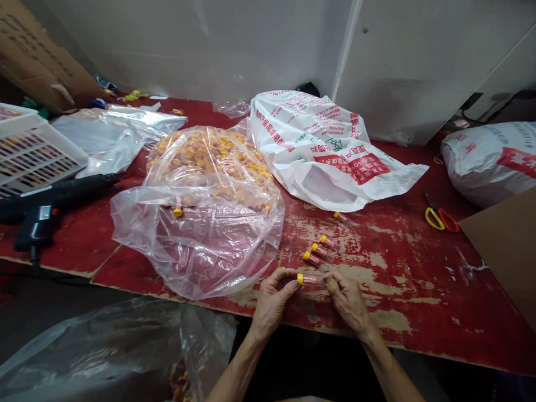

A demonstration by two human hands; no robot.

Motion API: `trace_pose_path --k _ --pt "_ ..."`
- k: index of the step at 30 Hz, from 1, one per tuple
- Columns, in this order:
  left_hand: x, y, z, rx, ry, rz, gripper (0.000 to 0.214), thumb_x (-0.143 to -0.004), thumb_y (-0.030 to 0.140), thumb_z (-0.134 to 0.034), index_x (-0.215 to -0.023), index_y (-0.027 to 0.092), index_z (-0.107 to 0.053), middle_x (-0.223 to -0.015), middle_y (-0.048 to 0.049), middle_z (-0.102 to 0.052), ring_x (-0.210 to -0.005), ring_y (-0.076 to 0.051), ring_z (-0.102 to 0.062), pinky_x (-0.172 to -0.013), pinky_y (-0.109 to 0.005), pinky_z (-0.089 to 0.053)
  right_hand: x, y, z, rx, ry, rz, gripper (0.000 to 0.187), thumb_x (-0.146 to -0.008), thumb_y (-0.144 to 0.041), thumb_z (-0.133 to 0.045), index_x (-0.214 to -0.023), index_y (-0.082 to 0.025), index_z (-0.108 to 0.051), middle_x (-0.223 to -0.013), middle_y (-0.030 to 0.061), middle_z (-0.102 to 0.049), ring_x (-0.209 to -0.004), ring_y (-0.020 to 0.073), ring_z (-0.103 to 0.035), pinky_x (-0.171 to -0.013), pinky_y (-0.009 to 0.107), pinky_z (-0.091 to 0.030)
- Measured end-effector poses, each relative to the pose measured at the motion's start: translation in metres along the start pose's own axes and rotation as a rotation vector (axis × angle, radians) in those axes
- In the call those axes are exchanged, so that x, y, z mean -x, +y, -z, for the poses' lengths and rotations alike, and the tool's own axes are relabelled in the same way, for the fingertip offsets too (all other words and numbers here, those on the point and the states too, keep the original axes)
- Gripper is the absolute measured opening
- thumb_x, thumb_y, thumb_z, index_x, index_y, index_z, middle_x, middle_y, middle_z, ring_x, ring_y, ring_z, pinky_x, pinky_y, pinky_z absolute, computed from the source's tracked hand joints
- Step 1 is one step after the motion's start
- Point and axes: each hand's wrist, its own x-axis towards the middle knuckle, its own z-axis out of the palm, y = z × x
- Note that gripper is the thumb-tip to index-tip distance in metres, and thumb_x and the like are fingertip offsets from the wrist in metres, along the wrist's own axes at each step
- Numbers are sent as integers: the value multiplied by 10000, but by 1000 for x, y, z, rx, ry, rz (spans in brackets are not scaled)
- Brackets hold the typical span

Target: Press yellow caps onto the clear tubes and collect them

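My left hand (274,298) is nearly closed, its thumb and fingers pinching a small capped tube (307,279) by the yellow end, just above the worn red tabletop (402,268). My right hand (349,301) is curled in close at the tube's other end, but I cannot tell whether it touches the tube. Pinkish material fills the tube's clear body; I can't make out what it is.

Just beyond that tube, three more yellow-capped tubes (321,252) lie in a loose row, and a fourth tube (341,218) lies farther out. The tabletop's near edge runs just below the capped tube, on my side, leaving little room there. To the right of the capped tube, a wide stretch of scuffed tabletop stays open as far as the red-and-yellow-handled scissors (438,219).

To the left of the capped tube, a clear plastic bag (226,262) spreads out, heaped with yellow-capped pieces. Beyond the capped tube sits a white printed plastic bag (322,151). Farther left are a black hot glue gun (42,209) and a white plastic crate (37,151). Farther right are a stuffed white sack (489,162) and a cardboard sheet (502,245).
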Motion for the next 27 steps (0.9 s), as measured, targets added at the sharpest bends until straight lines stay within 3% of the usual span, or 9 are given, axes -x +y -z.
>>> trace_pose_path --k 5,10,15,19,24,27 --pt "1 1 1 32 39 1 227 -662 276 -759 -843 176 -665 -790 10 -639 -663 -103 -577 -648 -218 -474 1 1 -4 -101 -1 -42 353 -861 -467 -482 -1025 -174 -591 -704 -5 -547 -537 120 -466 -486 216 -382" --pt "3 2 3 -1 9 4 199 -684 275 -736 -839 173 -665 -728 14 -624 -634 -99 -552 -632 -215 -443 1 1 -6 0 5 -21 402 -882 -506 -416 -762 -179 -617 -569 -12 -494 -496 129 -440 -457 218 -360" --pt "2 6 3 -32 62 -54 181 -672 249 -732 -821 165 -676 -741 10 -610 -676 -101 -535 -659 -211 -421 1 3 -8 -12 -12 -28 399 -834 -521 -505 -1023 -190 -624 -817 33 -637 -600 160 -549 -504 225 -444" --pt "3 7 4 -59 20 -60 159 -686 246 -714 -819 166 -677 -728 6 -609 -656 -105 -529 -641 -219 -419 0 3 -8 79 -13 -10 444 -870 -545 -417 -853 -188 -680 -617 15 -603 -541 173 -539 -509 240 -449" --pt "2 5 8 -29 49 -80 158 -680 218 -719 -824 170 -673 -748 8 -614 -679 -102 -537 -665 -217 -425 -1 3 -10 -6 -28 -5 418 -843 -509 -490 -1060 -180 -629 -974 70 -670 -761 201 -625 -636 251 -508" --pt "1 3 10 -30 45 -76 168 -683 231 -717 -830 165 -670 -733 3 -614 -659 -105 -537 -651 -223 -430 1 3 -11 -20 -55 -34 408 -838 -510 -496 -1033 -174 -621 -898 59 -675 -684 183 -616 -575 241 -496"
